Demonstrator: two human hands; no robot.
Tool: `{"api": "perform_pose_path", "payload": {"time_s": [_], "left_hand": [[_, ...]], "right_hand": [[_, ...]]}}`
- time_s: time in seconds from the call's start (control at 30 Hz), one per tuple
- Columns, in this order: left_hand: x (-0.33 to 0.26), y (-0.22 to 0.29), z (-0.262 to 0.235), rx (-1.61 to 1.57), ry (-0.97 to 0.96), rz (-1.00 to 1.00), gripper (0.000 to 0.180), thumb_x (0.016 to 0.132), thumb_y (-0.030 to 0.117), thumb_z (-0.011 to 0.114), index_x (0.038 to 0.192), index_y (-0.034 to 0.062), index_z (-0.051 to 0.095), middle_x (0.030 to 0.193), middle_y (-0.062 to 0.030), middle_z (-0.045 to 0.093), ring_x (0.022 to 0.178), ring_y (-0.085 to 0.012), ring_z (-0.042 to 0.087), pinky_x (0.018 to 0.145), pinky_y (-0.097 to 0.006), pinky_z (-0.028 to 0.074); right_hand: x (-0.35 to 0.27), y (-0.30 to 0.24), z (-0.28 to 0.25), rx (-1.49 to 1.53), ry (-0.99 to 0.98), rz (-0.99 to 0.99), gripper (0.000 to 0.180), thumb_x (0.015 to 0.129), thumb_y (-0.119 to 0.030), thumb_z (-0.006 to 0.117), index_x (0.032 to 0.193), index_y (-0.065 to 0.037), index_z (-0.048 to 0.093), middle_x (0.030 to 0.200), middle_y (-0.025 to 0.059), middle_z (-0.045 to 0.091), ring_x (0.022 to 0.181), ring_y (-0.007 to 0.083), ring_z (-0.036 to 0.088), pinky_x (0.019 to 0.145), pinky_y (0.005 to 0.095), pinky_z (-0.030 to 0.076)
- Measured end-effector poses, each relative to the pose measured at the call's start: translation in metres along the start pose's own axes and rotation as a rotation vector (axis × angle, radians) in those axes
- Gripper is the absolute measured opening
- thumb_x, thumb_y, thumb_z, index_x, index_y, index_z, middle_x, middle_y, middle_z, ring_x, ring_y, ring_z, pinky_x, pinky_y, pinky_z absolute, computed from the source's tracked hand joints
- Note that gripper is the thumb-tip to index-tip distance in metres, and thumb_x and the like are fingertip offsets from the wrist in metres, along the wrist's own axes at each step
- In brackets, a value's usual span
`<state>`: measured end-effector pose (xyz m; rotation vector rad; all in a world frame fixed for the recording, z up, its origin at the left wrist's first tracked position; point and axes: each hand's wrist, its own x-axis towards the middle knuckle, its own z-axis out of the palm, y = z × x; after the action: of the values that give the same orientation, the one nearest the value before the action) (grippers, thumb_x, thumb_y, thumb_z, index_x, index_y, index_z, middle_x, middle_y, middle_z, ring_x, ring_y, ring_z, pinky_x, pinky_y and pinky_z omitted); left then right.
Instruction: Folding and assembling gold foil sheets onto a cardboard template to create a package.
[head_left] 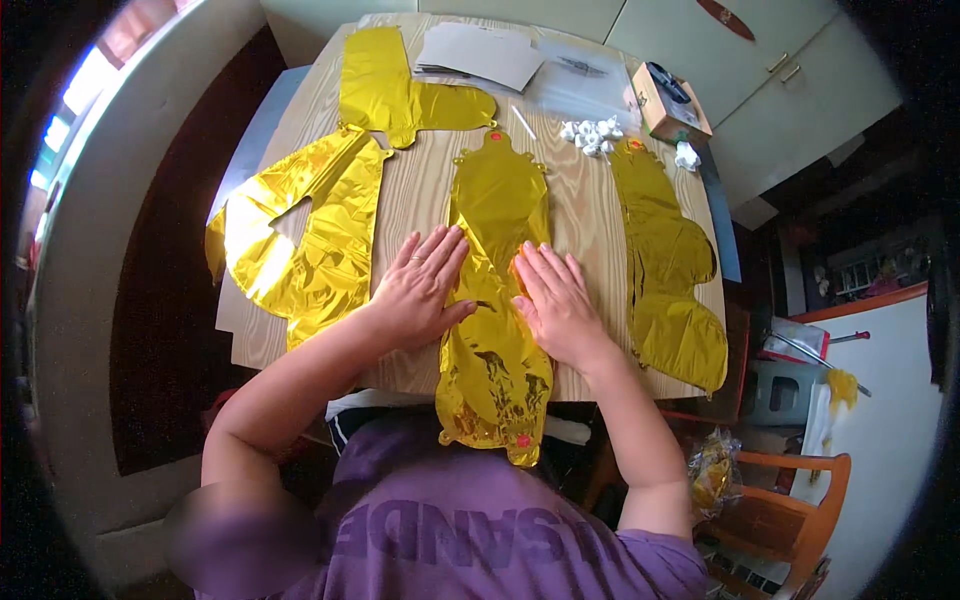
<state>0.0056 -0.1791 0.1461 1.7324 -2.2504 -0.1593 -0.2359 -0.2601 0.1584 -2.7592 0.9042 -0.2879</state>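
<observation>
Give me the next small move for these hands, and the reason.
Probably sweep the left hand and right hand gently down the middle gold foil piece: both lie spread along its long edges, while wrinkles show in the foil between and below them.

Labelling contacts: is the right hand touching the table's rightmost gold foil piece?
Apart. The head view shows bare tabletop between the right hand and the table's rightmost gold foil piece.

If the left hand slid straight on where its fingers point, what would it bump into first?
The left hand would probably meet the middle gold foil piece first; its fingertips look right at that piece's edge, though touching is hard to judge.
</observation>
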Motion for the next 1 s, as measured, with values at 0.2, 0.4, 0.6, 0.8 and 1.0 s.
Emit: {"api": "perform_pose_path", "payload": {"time_s": [0.2,0.4,0.6,0.8,1.0], "left_hand": [[0.002,-0.005,0.001,0.016,-0.038,0.065,0.083,0.093,0.052,0.052,0.150,-0.0014,0.025,0.157,-0.0209,0.024,0.146,-0.0364,0.021,0.118,-0.053,0.014],[0.005,-0.007,0.000,0.004,-0.057,0.068,0.083,0.093,0.053,0.050,0.150,-0.0007,0.024,0.157,-0.0204,0.023,0.147,-0.0364,0.020,0.118,-0.053,0.014],[0.006,-0.008,-0.005,0.039,-0.031,0.071,0.082,0.094,0.055,0.046,0.149,-0.0028,0.028,0.155,-0.0210,0.028,0.145,-0.0359,0.024,0.118,-0.051,0.017],[0.004,-0.018,0.000,0.049,-0.022,0.101,0.080,0.094,0.054,0.048,0.149,-0.0005,0.028,0.156,-0.0193,0.027,0.146,-0.0346,0.023,0.118,-0.051,0.015],[0.007,-0.016,-0.006,0.006,-0.028,0.100,0.078,0.092,0.051,0.051,0.148,-0.0002,0.031,0.156,-0.0193,0.029,0.146,-0.0339,0.024,0.118,-0.050,0.016]], "right_hand": [[-0.003,-0.001,0.001,0.012,0.017,0.001,0.052,0.100,-0.029,0.047,0.144,-0.001,0.040,0.153,0.0163,0.034,0.143,0.0336,0.028,0.119,0.0498,0.016],[-0.003,0.002,0.002,0.082,0.063,0.013,0.051,0.099,-0.029,0.047,0.143,-0.002,0.043,0.153,0.0165,0.035,0.143,0.0343,0.028,0.118,0.0503,0.017],[-0.004,-0.012,-0.007,-0.002,0.222,-0.076,0.043,0.095,-0.022,0.056,0.133,-0.003,0.054,0.142,0.0167,0.048,0.133,0.0343,0.042,0.112,0.0470,0.029],[0.000,-0.073,-0.009,0.152,0.218,-0.313,0.031,0.086,-0.019,0.062,0.112,-0.002,0.063,0.109,0.0115,0.061,0.098,0.0273,0.057,0.086,0.0388,0.045],[-0.010,-0.085,0.014,0.033,0.174,-0.300,0.026,0.083,-0.018,0.064,0.103,-0.002,0.063,0.105,0.0098,0.058,0.090,0.0256,0.054,0.080,0.0383,0.044]]}}
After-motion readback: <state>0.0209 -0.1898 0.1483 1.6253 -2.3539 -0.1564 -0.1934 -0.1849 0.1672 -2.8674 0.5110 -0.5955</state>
